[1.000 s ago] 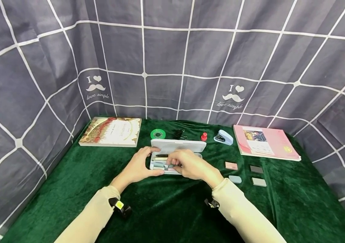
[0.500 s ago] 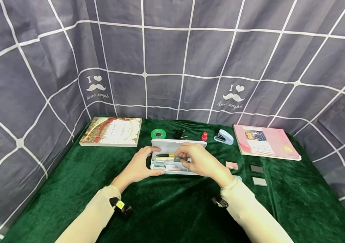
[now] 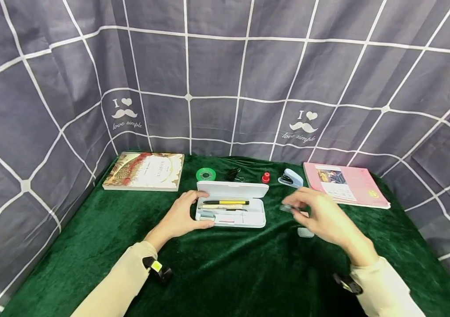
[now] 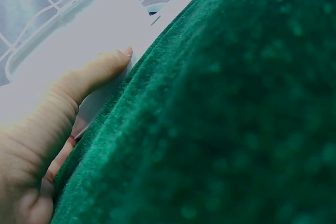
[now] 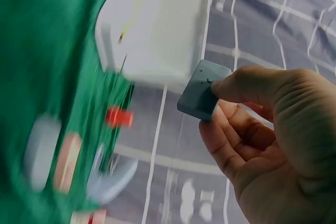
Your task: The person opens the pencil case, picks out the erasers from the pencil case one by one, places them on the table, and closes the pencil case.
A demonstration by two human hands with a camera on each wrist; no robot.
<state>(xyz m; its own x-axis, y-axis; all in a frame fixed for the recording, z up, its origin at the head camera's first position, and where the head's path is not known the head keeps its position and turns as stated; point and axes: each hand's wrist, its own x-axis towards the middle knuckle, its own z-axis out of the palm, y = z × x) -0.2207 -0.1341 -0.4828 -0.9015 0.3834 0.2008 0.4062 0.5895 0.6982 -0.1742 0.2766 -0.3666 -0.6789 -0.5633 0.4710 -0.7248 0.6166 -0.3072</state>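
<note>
My left hand (image 3: 181, 216) grips the left end of a white pencil case (image 3: 255, 219), thumb at the front edge and fingers by the raised lid (image 3: 236, 190). A yellow and black pen (image 3: 226, 202), other slim writing tools and a small grey-green block (image 3: 207, 215) lie in the case. To the right of it, my right hand (image 3: 325, 218) is raised over the cloth. It pinches a small dark grey-blue eraser (image 5: 202, 90) between thumb and fingers. Beneath that hand lie a pale blue eraser (image 3: 305, 232) and a partly covered pink eraser (image 5: 68, 162).
Behind the case are green tape (image 3: 206, 174), black binder clips (image 3: 233, 174), a red-capped piece (image 3: 265, 177) and a light blue stapler (image 3: 291, 178). A book (image 3: 145, 171) lies at the left, a pink notebook (image 3: 351, 185) at the right. Green velvet (image 3: 225, 268) covers the table.
My right hand has lifted the dark eraser out of the pencil case and moved right, now covering the grey and white blocks there. My left hand stays on the case.
</note>
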